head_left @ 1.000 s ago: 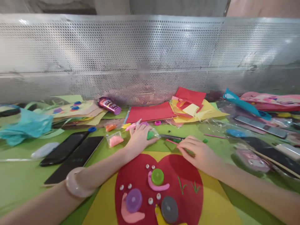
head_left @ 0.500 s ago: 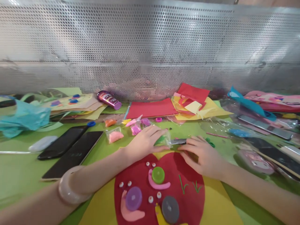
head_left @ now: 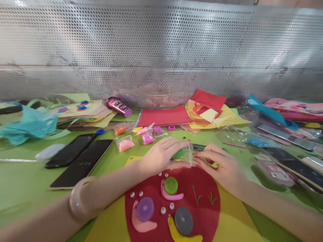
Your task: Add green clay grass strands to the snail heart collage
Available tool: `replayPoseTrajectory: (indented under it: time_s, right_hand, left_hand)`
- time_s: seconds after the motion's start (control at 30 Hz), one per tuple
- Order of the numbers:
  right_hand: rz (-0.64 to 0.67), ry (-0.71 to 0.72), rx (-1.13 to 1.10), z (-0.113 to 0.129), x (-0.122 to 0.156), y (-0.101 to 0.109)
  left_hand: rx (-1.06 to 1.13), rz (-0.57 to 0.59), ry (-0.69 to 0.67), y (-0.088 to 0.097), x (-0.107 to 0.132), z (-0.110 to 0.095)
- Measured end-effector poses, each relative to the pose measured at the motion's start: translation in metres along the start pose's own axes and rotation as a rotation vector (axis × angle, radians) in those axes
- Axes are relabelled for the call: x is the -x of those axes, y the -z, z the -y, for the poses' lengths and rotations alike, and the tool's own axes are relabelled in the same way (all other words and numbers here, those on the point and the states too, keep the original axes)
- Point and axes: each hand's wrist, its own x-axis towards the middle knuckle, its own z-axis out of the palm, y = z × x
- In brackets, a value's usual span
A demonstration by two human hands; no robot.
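My left hand [head_left: 164, 153] is closed round a small clear plastic bag [head_left: 189, 155] with green clay in it. At the bag's right edge, my right hand [head_left: 219, 161] has its fingers bent, with thumb and fingertips pinching there. Dark slim tools [head_left: 199, 146], hard to make out, lie just behind those fingertips. Below both hands is a red paper heart [head_left: 202, 215] on yellow paper [head_left: 239, 222]. On the heart are clay snails with a green bottle cap [head_left: 171, 185], a purple cap [head_left: 145, 208] and a grey cap [head_left: 184, 220], small eyes and green grass strokes.
Two phones [head_left: 82, 164] lie on the left. Small bags of clay [head_left: 126, 144] sit behind my left hand. Red paper [head_left: 164, 116], a purple tube [head_left: 119, 106] and paper scraps line the perforated metal panel [head_left: 156, 40]. A phone [head_left: 292, 161] and a pink case [head_left: 275, 173] lie right.
My left hand and the bag have shifted slightly right, towards my right hand. The right fingertips have come from the dark tool to the bag's edge. The camera view has shifted a little.
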Motion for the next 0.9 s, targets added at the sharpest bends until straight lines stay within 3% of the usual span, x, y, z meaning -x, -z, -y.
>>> replayPoseTrajectory:
  time_s: [0.17, 0.9]
  right_hand:
    - [-0.079, -0.056, -0.019, 0.010, -0.002, 0.003]
    - [-0.045, -0.040, 0.005, 0.017, -0.004, -0.003]
  left_hand:
    - [0.011, -0.024, -0.049, -0.001, -0.004, -0.007]
    - [0.016, 0.009, -0.086, -0.004, -0.006, -0.009]
